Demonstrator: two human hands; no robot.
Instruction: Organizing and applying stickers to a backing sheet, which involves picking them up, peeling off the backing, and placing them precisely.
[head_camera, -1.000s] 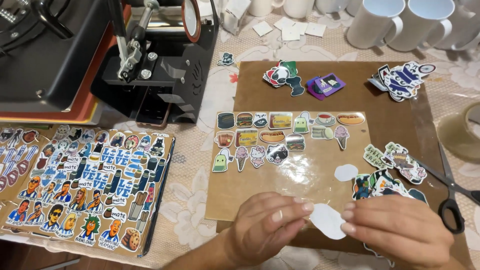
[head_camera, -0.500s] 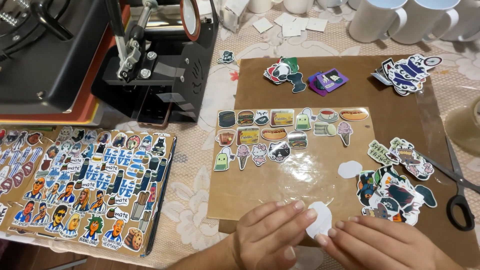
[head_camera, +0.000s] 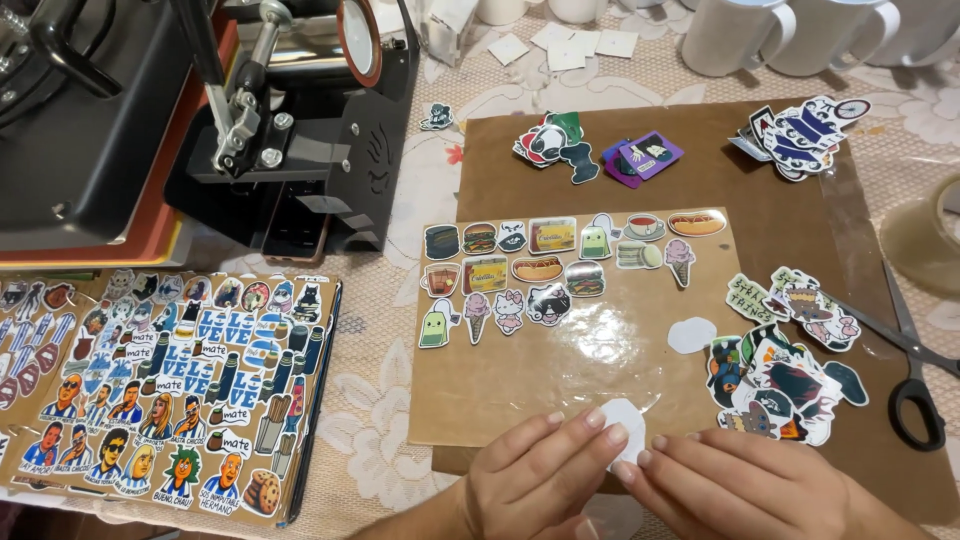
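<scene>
Lace-clothed table, brown board (head_camera: 780, 200) in the middle. Both hands at the board's near edge: left hand (head_camera: 535, 480) and right hand (head_camera: 740, 490) pinch a white cutout (head_camera: 625, 425) between fingertips, apparently picking at its edge, over the clear sheet (head_camera: 590, 340) with sticker rows. Scissors (head_camera: 905, 350) lie at the right edge.

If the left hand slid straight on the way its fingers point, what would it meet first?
Probably the white cutout that the left hand already pinches. Past it, up and right, lies the clear film sheet, then the small white oval cutout.
</scene>
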